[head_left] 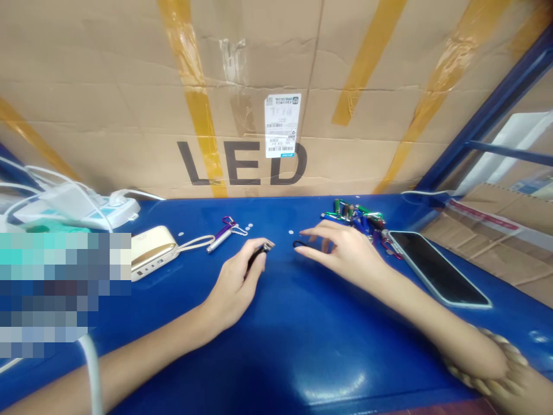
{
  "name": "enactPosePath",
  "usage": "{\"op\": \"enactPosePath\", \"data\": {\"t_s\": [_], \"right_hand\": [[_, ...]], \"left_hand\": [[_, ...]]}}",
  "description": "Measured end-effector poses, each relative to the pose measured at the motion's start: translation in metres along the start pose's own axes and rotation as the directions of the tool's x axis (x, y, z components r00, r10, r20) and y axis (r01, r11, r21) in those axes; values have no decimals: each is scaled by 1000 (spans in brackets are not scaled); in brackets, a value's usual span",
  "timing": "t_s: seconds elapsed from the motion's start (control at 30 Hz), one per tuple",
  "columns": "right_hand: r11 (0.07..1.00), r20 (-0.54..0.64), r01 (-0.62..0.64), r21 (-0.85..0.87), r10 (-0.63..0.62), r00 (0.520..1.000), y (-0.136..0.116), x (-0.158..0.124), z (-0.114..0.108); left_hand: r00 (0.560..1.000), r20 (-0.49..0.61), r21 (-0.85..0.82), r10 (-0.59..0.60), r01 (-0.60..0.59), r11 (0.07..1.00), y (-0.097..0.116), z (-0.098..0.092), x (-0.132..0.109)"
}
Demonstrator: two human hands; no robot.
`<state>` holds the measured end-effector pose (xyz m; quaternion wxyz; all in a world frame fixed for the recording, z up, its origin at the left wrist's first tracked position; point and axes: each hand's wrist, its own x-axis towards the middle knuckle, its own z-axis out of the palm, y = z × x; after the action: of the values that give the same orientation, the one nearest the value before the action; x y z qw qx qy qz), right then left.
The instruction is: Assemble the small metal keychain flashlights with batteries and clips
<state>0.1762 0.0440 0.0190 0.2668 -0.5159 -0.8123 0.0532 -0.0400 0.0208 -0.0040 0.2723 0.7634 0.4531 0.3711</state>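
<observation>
My left hand rests on the blue table with its fingers closed round a small black keychain flashlight, whose silver tip pokes out toward the right. My right hand lies just to the right of it, fingers spread, fingertips touching a small black ring-shaped part on the table. A purple-and-silver keychain flashlight with a clip lies a little beyond my left hand.
A pile of coloured keychain flashlights sits behind my right hand. A phone lies face up at the right. A gold power bank with a cord and a white power strip are at the left. A large "LED" cardboard box walls the back.
</observation>
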Motion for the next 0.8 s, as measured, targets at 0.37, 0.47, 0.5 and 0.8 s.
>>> {"op": "enactPosePath", "data": {"t_s": [0.37, 0.47, 0.5, 0.8], "right_hand": [[992, 110, 29, 123, -43, 993, 20, 9, 23], [979, 130, 88, 183, -113, 985, 12, 7, 25], [968, 132, 106, 227, -138, 982, 9, 5, 25], [771, 178, -34, 636, -103, 979, -15, -6, 26]], "left_hand": [[975, 69, -198, -213, 222, 955, 3, 0, 3], [971, 112, -172, -210, 228, 958, 3, 0, 4], [972, 112, -157, -208, 224, 962, 3, 1, 5], [984, 172, -46, -44, 53, 998, 3, 3, 3]]}}
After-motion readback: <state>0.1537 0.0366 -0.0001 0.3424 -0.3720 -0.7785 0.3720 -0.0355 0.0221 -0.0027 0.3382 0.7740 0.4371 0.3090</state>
